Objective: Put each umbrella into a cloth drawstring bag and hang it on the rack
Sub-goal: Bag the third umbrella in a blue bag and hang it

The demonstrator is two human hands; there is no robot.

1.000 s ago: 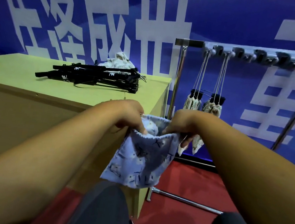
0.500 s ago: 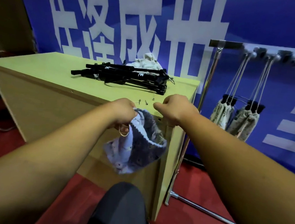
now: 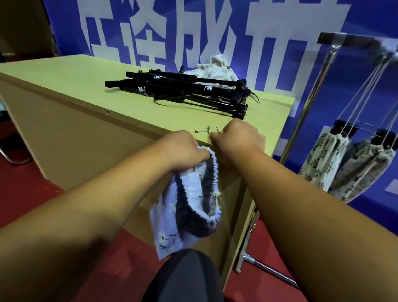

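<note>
Since a second ago the right hand has let go of the drawstring bag and curls at the bench edge by small metal pins; whether it pinches one cannot be told. The left hand alone grips the bag's rim, and the bag hangs in front of the bench.

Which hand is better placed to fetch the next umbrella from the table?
Right. The right hand is over the table, nearest the umbrellas, though it may be pinching something small. The left hand grips the bag, holding its mouth open.
</note>
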